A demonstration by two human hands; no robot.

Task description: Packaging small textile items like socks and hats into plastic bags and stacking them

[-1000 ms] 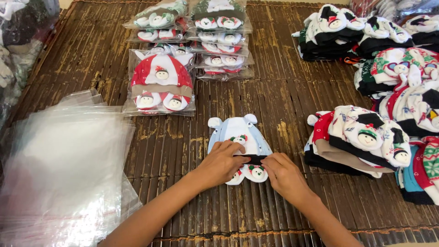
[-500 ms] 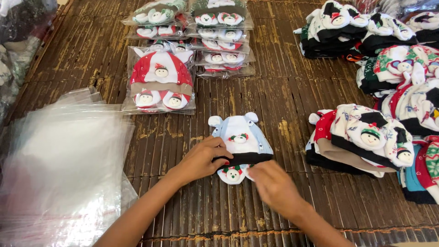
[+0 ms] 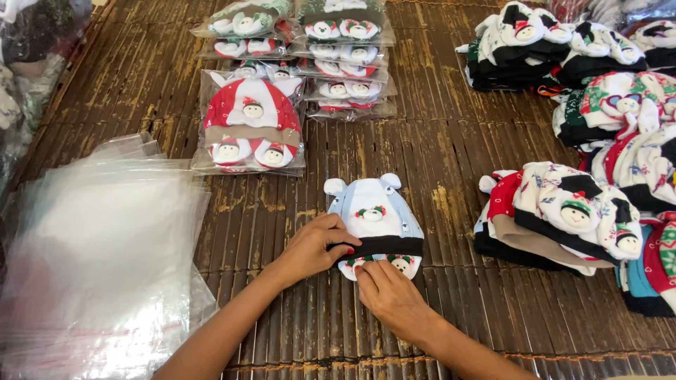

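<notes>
Clear plastic, a loose stack of empty see-through bags, is lying at the far left on the dark slatted bamboo mat that is carrying everything. Just right of it and farther from the person, a bagged red-and-white baby hat set with small snowman faces is resting flat, and behind and beside that, more bagged sets in a overlapping pile are reaching toward the top edge.

Nearer the person, the left hand is lying on the left edge of a pale blue baby hat with two round ears and a black band, its fingers pressed together flat against the fabric, holding no object. The hat is sitting in the middle of the mat, well apart from the piles on either side. Below its black band, a pair of small white booties with bear faces is peeking out. The right hand is coming in from below, its fingers bunched together and touching the lower edge of the booties; whether they are pinching the fabric I cannot tell.

Farther right, an unbagged stack of patterned red, white and black hats is sitting near the blue hat, with no object between them. More loose heaps of folded hats are crowding the right edge and upper right corner.
</notes>
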